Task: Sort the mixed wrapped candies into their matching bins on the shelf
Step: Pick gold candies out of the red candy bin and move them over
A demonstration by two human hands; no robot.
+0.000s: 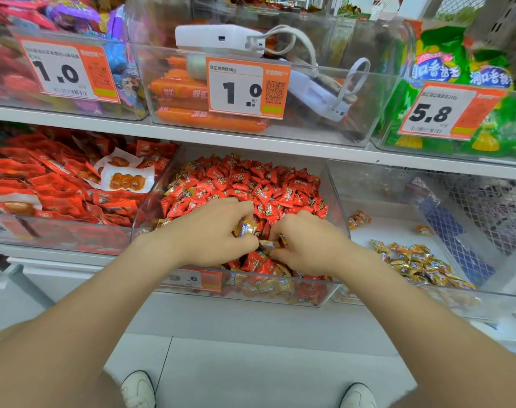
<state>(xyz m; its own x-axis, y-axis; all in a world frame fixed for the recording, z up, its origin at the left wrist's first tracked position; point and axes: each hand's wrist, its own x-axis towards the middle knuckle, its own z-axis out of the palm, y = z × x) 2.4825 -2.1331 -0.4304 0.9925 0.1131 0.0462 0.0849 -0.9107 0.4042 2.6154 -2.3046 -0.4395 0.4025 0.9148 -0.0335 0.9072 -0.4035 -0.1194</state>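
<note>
A clear middle bin [337, 207] on the lower shelf holds a heap of red wrapped candies [251, 184] with some gold ones mixed in near its front. Both hands are down in this heap. My left hand [212, 231] pinches a gold wrapped candy [245, 228] between thumb and fingers. My right hand [307, 245] has its fingers curled round gold candies [268, 245] at the fingertips. The clear bin to the right [486, 293] holds a pile of gold wrapped candies [418, 263] and two or three strays farther back.
A bin of red snack packets [59, 184] stands to the left. The upper shelf carries bins with sausages [186, 92], a white device with a cable [221, 36] and green bags [457, 69], fronted by orange price tags. My white shoes show on the floor below.
</note>
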